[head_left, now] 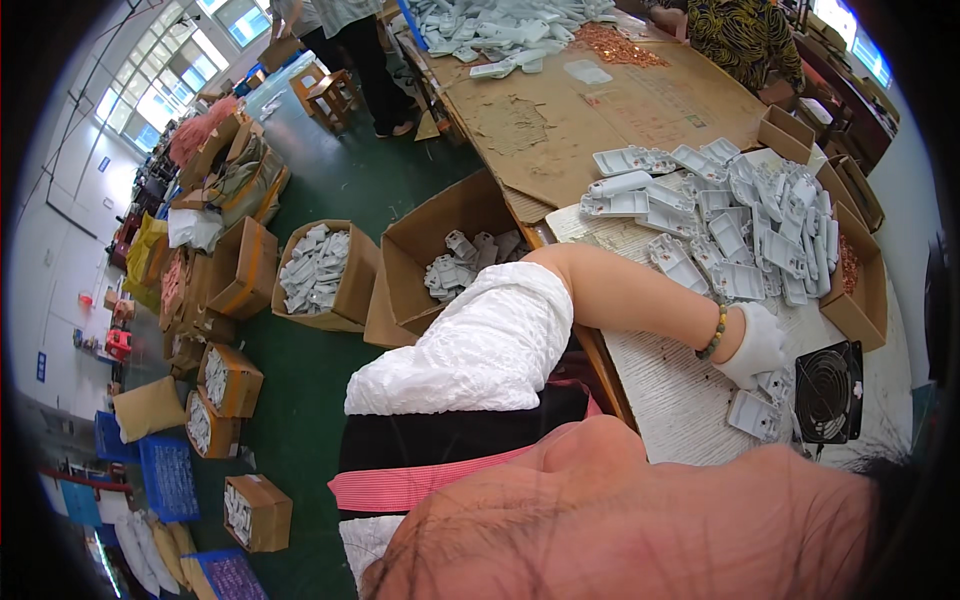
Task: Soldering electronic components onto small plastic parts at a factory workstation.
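My left hand (pixel 755 345), in a white glove with a beaded bracelet (pixel 713 335) at the wrist, reaches down to the white worktable (pixel 670 370). It is right beside a few white plastic housings (pixel 752 415) near a black fan. Its fingers are turned away and partly hidden, so their grip does not show. Just beyond the hand, a large heap of white plastic housings (pixel 735 225) with open, tray-like backs covers part of the table. My right hand is out of view.
A square black fan (pixel 828 392) stands right of the glove. Behind it is a carton (pixel 860 300) holding copper-coloured pieces. Cartons of white parts (pixel 318 268) stand on the green floor at left. Across the brown table (pixel 600 110), another person in a patterned top (pixel 740 40) sits.
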Demonstrator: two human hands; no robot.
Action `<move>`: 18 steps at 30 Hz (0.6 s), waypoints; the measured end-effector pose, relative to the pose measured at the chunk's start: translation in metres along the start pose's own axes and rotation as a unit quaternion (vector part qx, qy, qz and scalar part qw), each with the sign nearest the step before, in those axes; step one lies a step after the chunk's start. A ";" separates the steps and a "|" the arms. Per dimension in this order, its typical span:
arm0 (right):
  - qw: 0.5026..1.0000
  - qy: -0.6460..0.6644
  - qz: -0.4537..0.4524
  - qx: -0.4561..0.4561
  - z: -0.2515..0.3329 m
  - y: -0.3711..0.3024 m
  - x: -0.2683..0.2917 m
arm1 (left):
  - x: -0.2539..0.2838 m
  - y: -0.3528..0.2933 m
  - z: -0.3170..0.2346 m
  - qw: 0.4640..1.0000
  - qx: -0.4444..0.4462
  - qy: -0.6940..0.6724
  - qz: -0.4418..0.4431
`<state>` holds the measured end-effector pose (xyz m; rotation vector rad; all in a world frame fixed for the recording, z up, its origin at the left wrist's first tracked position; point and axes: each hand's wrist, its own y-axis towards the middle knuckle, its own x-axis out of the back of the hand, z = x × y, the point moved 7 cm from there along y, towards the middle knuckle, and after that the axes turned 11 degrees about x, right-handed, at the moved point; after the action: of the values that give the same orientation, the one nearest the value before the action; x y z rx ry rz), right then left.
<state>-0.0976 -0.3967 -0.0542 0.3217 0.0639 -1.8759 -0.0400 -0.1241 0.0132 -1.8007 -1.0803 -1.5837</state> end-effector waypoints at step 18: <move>1.000 -0.005 0.020 0.004 -0.001 0.003 0.002 | -0.003 -0.001 -0.004 0.998 -0.032 0.018 -0.048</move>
<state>-0.0947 -0.3993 -0.0554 0.3178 0.0431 -1.8385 -0.0432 -0.1272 0.0113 -1.7787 -1.1253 -1.7195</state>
